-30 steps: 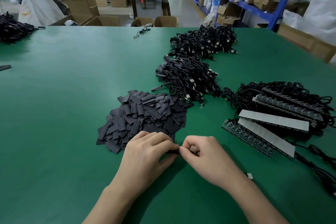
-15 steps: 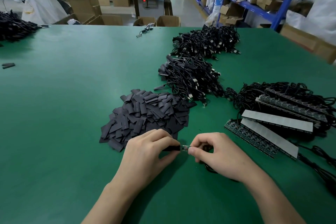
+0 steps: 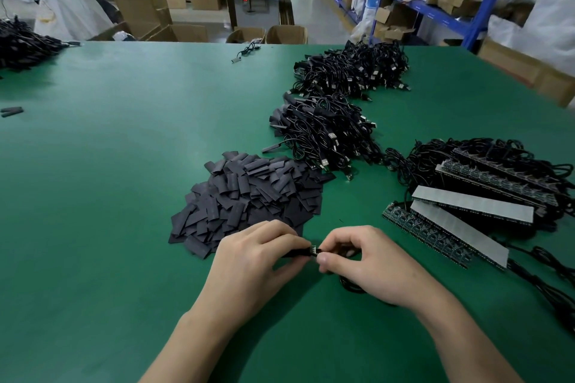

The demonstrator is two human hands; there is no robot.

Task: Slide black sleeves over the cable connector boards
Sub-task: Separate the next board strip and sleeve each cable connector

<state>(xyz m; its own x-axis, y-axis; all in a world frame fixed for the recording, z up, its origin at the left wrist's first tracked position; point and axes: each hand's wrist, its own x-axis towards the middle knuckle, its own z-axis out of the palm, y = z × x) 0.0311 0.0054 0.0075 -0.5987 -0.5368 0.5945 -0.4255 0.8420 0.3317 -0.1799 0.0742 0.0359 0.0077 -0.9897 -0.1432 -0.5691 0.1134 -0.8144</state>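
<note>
My left hand (image 3: 249,264) pinches a black sleeve (image 3: 297,252) between thumb and fingers, low over the green table. My right hand (image 3: 367,261) pinches a small connector board (image 3: 315,249) whose end pokes out of the sleeve's right mouth. The board's black cable (image 3: 350,286) loops under my right palm. Both hands meet just in front of a heap of flat black sleeves (image 3: 249,199).
Two heaps of black USB cables (image 3: 323,130) (image 3: 351,68) lie beyond the sleeves. Panels of connector boards with grey strips (image 3: 466,205) and tangled cables sit at the right. The green table (image 3: 109,180) stretches left, with another black pile (image 3: 21,43) at the far left edge.
The hands drew slightly apart and then closed in again; the bare stretch of board between the sleeve and my right fingers is shorter now. The camera view shifted a little.
</note>
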